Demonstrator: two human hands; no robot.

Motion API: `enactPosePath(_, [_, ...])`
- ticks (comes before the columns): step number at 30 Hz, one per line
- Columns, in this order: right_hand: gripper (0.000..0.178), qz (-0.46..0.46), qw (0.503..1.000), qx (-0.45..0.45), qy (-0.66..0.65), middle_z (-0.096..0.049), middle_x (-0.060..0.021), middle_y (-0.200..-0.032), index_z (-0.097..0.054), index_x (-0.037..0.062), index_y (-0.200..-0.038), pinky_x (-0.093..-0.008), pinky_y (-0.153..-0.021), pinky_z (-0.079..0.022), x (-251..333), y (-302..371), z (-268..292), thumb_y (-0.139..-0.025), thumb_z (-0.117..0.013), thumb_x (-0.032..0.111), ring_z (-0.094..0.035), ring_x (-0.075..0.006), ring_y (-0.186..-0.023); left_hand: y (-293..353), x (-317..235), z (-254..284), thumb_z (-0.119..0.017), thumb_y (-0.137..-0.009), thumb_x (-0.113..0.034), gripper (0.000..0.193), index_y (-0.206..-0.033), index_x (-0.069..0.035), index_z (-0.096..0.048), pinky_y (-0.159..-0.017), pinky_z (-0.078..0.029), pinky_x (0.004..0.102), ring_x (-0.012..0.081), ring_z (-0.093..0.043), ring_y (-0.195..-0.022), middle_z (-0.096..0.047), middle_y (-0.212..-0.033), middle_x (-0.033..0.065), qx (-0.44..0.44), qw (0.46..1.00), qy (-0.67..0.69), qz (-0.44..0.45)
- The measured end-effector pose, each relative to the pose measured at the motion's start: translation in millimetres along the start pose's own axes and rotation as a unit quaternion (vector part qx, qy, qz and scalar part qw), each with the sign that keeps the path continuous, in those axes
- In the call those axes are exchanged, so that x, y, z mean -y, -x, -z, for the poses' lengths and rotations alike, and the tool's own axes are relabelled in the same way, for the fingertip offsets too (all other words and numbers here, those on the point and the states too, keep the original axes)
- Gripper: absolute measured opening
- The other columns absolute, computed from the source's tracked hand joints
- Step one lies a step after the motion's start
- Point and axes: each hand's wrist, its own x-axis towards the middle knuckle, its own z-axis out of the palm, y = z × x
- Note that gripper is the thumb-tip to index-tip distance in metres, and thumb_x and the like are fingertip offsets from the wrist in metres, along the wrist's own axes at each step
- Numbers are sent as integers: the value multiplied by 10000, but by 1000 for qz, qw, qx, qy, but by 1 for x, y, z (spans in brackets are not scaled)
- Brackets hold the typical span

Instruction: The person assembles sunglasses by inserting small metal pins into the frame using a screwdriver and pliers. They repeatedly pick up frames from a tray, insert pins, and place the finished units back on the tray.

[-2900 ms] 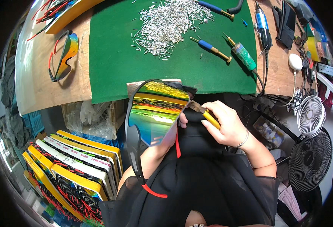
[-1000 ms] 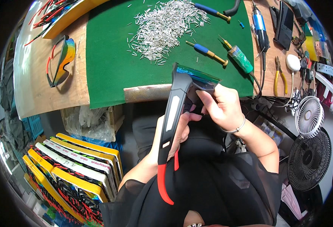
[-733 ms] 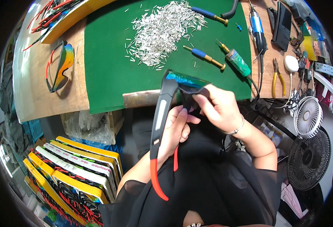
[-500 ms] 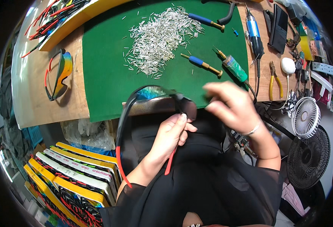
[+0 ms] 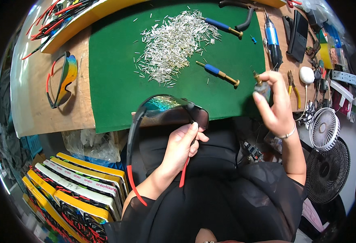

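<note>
My left hand (image 5: 182, 142) holds a pair of black wraparound sunglasses (image 5: 134, 133) by the hinge end, thumb on top. Their red temple tips hang toward me, and the shiny lens lies above the mat's front edge. At the mat's right edge my right hand (image 5: 276, 106) has its fingers round a green corded electric screwdriver (image 5: 263, 87). Its brass nose and thin bit point away from me; the palm hides most of the body. A blue-and-brass hand screwdriver (image 5: 218, 73) lies left of that hand. Beyond it is a heap of small silver pins (image 5: 167, 48).
Another pair of sunglasses (image 5: 66, 81) with orange mirror lenses stands at left. A second blue hand screwdriver (image 5: 222, 26), a blue corded tool (image 5: 272, 38), yellow-handled pliers (image 5: 293, 90) and a phone (image 5: 297, 34) lie farther right. Fans (image 5: 324, 128) stand at lower right; yellow-edged boxes (image 5: 70, 206) at lower left.
My right hand has moved right, away from the sunglasses, and has taken hold of the green electric screwdriver that was lying on the mat. My left hand keeps the sunglasses nearly in place.
</note>
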Motion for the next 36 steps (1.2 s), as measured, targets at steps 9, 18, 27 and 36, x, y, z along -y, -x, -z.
enactPosePath(9, [437, -5, 979, 94, 179, -464, -104, -884, -492, 112, -1212, -321, -521, -475, 19, 5, -52, -790, -603, 114, -562, -238, -624, 7, -5, -9, -442, -943, -263, 279, -948, 6, -517, -387, -301, 175, 36, -388, -427, -603, -740, 51, -32, 998, -50, -15])
enactPosePath(18, [410, -6, 973, 84, 214, -451, -105, -824, -530, 141, -1162, -316, -479, -469, 21, 2, -61, -761, -602, 96, -559, -220, -568, 0, -2, -8, -460, -933, -275, 270, -930, -17, -540, -381, -276, 165, 23, -363, -429, -613, -740, 49, -30, 999, -20, -2])
enactPosePath(27, [412, -39, 974, 54, 219, -444, -97, -822, -529, 162, -1173, -303, -466, -470, 23, 0, -66, -769, -599, 122, -556, -202, -549, 2, -7, -9, -453, -935, -274, 265, -934, -25, -544, -390, -290, 161, 26, -374, -441, -618, -756, 48, -32, 999, -22, 3])
enactPosePath(36, [453, -67, 981, 101, 152, -456, -121, -814, -499, 194, -1243, -359, -575, -460, 24, -4, -55, -809, -526, 65, -525, -272, -638, -5, -5, -8, -440, -938, -265, 267, -954, -16, -534, -380, -277, 160, 26, -351, -413, -616, -759, 42, -21, 999, 25, -6])
